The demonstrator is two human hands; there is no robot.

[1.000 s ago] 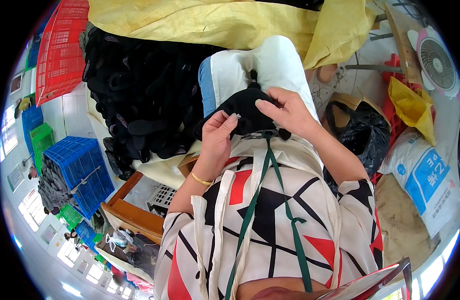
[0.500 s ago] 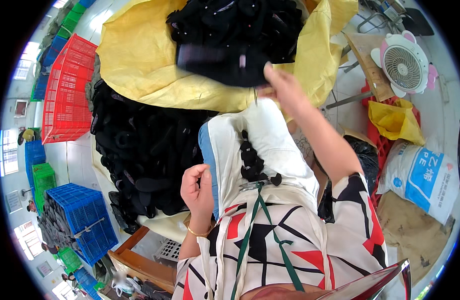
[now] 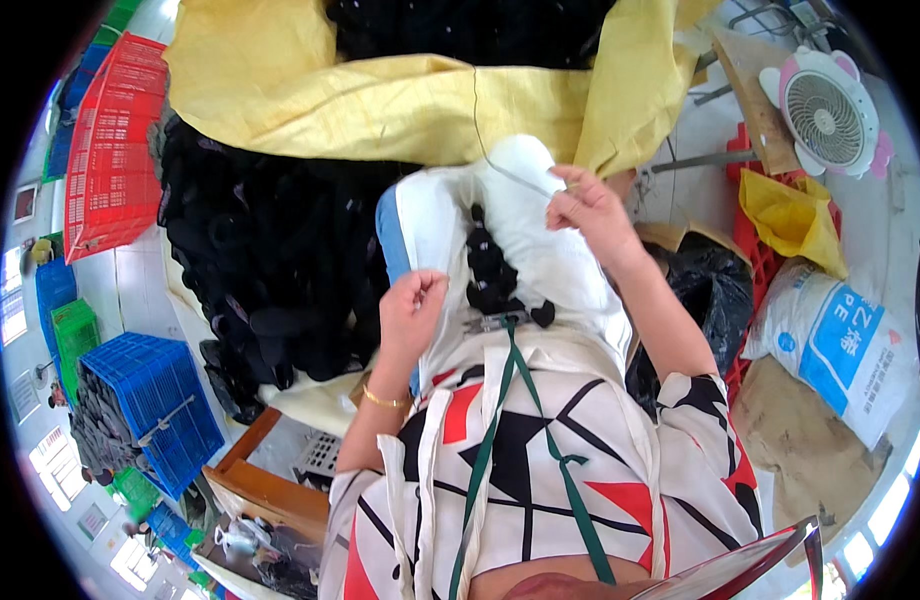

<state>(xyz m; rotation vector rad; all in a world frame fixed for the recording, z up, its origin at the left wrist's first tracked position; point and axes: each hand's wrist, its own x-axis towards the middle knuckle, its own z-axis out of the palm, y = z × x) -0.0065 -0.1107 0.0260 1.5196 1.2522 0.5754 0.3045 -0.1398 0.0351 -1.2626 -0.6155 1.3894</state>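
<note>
Red crate, openwork plastic, tilted; at far left. Blue crate, openwork, dark grey pieces at its left side; nearer the wearer than the red.

Heap of black fabric pieces, piled beyond the left edge of the white apron that covers the wearer's lap.

Yellow sheeting, creased, spread past the apron's far edge; a second lot of black pieces lies beyond its fold, cut off by the upper border of the view.

Left hand, above the apron's left edge: fingers curled, fingertips drawn together; whether anything sits between them cannot be told.

Clump of small black parts, lying lengthwise on the apron, midway between its left and right edges.

Dark thread, one, slack; runs over the sheeting, across the apron's far right corner, to the right hand.

Right hand, above the apron's right edge: fingers bent, thread pinched at the tips.

Black plastic bag, right of the apron. Yellow bag, crumpled. Fan, white and pink, round grille.
</note>
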